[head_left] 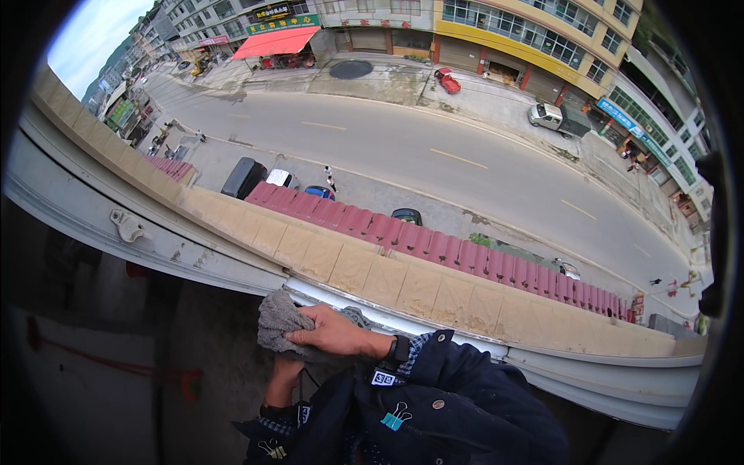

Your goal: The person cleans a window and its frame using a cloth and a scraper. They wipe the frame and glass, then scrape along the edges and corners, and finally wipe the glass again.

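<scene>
A bunched grey cloth (280, 322) is at the inner edge of a white metal window track (387, 316). My right hand (335, 332) grips it from the right, thumb pressed along its side, with a dark band on the wrist. My left hand (287, 370) reaches up from below against the underside of the cloth and appears to hold it, though the cloth covers its fingers. More grey cloth shows behind my right hand, next to the track.
Beyond the track runs a tan tiled ledge (364, 271), then a red corrugated roof (387, 232) lower down. A street (372, 132) with parked vehicles lies far below. On the left, the window frame (77, 198) carries a metal latch (128, 225).
</scene>
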A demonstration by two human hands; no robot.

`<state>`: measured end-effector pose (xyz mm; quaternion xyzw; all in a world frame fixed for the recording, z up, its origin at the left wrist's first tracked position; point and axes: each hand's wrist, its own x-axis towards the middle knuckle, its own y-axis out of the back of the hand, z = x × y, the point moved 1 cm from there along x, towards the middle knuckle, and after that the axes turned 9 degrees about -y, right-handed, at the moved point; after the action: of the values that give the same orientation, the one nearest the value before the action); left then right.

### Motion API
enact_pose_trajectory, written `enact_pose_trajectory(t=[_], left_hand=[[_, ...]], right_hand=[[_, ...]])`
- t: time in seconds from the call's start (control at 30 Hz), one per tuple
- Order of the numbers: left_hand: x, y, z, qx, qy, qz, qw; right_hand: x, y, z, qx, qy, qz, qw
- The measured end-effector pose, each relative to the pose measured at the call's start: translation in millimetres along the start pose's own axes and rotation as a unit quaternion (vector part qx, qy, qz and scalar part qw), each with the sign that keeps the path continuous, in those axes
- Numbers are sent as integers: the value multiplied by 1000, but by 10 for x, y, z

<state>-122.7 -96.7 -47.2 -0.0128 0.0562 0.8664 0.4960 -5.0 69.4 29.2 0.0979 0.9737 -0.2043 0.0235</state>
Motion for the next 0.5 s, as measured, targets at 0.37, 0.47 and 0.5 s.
enact_pose_trajectory(t=[0.37,0.47,0.5], left_hand=[[59,213,-193,99,3,-22,995],[52,277,-119,140,-18,7,990],[48,286,-84,154,-25,16,988]], right_hand=[[-14,25,128,37,-1,37,999],[-22,54,139,67,28,53,996],[-26,66,134,75,32,55,995]])
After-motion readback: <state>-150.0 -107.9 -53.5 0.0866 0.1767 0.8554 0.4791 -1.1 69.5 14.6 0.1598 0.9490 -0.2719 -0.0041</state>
